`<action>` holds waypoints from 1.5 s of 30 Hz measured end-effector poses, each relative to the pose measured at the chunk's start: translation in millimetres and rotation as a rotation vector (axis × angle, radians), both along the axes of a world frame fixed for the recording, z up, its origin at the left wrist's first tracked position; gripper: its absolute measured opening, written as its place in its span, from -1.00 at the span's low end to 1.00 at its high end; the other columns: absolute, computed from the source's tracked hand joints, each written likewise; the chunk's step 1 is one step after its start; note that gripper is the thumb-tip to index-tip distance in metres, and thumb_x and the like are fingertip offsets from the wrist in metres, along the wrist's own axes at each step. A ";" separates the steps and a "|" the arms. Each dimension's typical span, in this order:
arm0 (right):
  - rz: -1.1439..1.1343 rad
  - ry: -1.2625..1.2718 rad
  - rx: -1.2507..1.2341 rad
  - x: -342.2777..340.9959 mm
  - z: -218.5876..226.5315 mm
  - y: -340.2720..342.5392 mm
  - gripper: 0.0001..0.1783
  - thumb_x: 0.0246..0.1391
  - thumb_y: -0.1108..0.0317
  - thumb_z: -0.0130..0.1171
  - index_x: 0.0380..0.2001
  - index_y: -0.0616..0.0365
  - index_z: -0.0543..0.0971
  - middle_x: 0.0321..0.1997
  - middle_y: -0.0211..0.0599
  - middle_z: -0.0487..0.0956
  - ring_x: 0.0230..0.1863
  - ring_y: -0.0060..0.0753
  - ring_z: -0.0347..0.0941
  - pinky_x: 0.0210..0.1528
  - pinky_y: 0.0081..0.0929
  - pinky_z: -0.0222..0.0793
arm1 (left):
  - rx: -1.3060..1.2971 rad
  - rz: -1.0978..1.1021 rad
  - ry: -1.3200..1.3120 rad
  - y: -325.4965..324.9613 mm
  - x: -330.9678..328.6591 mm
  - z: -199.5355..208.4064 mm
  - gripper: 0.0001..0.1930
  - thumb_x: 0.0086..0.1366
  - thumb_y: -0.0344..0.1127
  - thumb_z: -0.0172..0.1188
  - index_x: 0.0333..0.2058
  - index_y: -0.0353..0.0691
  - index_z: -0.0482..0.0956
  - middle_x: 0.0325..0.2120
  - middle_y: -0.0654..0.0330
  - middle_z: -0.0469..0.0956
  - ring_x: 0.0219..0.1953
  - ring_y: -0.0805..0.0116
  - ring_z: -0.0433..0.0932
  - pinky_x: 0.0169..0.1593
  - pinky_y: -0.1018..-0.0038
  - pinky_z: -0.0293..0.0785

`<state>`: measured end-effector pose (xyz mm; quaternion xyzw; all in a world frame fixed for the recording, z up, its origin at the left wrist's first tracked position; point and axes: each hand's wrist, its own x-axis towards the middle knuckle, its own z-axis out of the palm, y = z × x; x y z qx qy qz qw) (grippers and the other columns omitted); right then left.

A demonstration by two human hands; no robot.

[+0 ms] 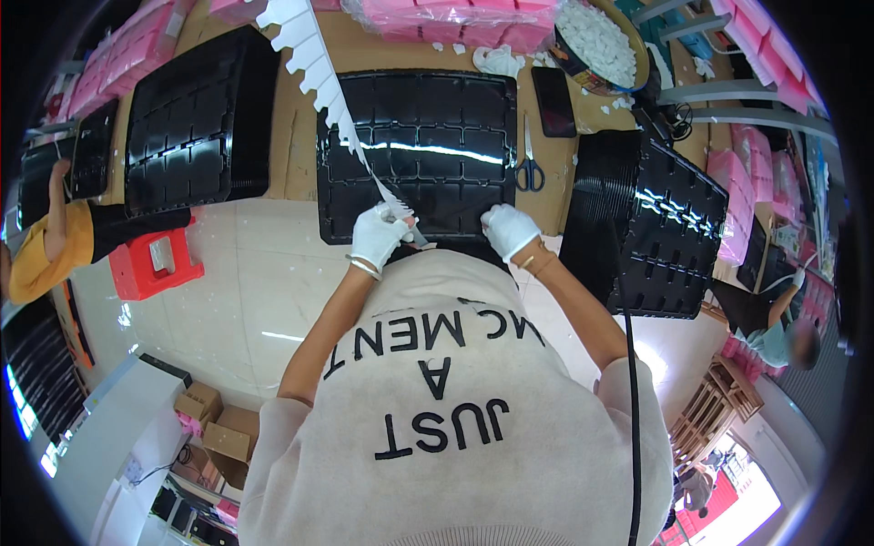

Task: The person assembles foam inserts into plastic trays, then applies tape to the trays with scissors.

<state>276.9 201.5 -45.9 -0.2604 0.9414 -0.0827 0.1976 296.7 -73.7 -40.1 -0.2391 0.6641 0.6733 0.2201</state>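
A black plastic tray (419, 118) with a grid of shallow compartments lies in front of me on the brown work surface. My left hand (380, 235), in a white glove with bare fingertips, is closed at the tray's near left edge, pinching the lower end of a white strip with a toothed edge (314, 64). That strip runs up and away to the left across the tray. At the near right corner, my gloved right hand (510, 231) has its fingers curled on the tray's rim; its fingertips are partly hidden.
Stacked black trays stand left (196, 118) and right (651, 223). Beyond the tray's right side lie scissors (529, 168), a phone (553, 102) and a tub of white scraps (596, 45). A red stool (137, 268) and a person in yellow (55, 250) are at left.
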 end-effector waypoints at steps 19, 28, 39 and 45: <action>-0.458 -0.345 -0.547 -19.7 75.1 -51.1 -0.77 0.02 0.20 0.27 -0.34 0.12 0.61 -0.45 -0.22 0.65 -0.38 -0.21 0.62 -0.27 -0.40 0.50 | 0.203 -0.058 0.009 19.3 -20.9 22.4 -0.82 0.18 -0.35 0.34 -0.33 -0.35 0.62 -0.48 0.15 0.64 -0.56 0.47 0.58 -0.53 0.60 0.45; -0.504 -0.378 -0.622 -29.0 70.2 -60.1 -0.76 0.05 0.21 0.23 -0.27 0.12 0.61 -0.35 -0.12 0.64 -0.30 -0.16 0.61 -0.22 -0.39 0.49 | 0.294 -0.048 -0.060 27.1 -23.5 30.9 -0.82 0.21 -0.35 0.31 -0.31 -0.36 0.59 -0.48 0.10 0.64 -0.52 0.40 0.63 -0.49 0.60 0.52; -0.337 -0.246 -0.560 -52.7 66.3 -53.5 -0.82 0.06 0.26 0.16 -0.32 0.08 0.62 -0.36 -0.12 0.60 -0.27 -0.01 0.55 -0.19 -0.27 0.46 | 0.217 0.095 -0.105 35.1 -37.7 31.5 -0.82 0.29 -0.33 0.19 -0.23 -0.33 0.54 -0.47 0.07 0.62 -0.61 0.32 0.62 -0.62 0.56 0.50; -0.365 0.075 -0.489 -126.3 39.8 -16.3 -0.81 0.04 0.15 0.23 -0.42 0.02 0.63 -0.38 -0.13 0.60 -0.30 0.00 0.54 -0.23 -0.23 0.47 | 0.041 0.232 -0.048 9.6 -26.4 9.0 -0.80 0.20 -0.31 0.32 -0.36 -0.37 0.61 -0.59 0.16 0.59 -0.70 0.47 0.52 -0.68 0.62 0.30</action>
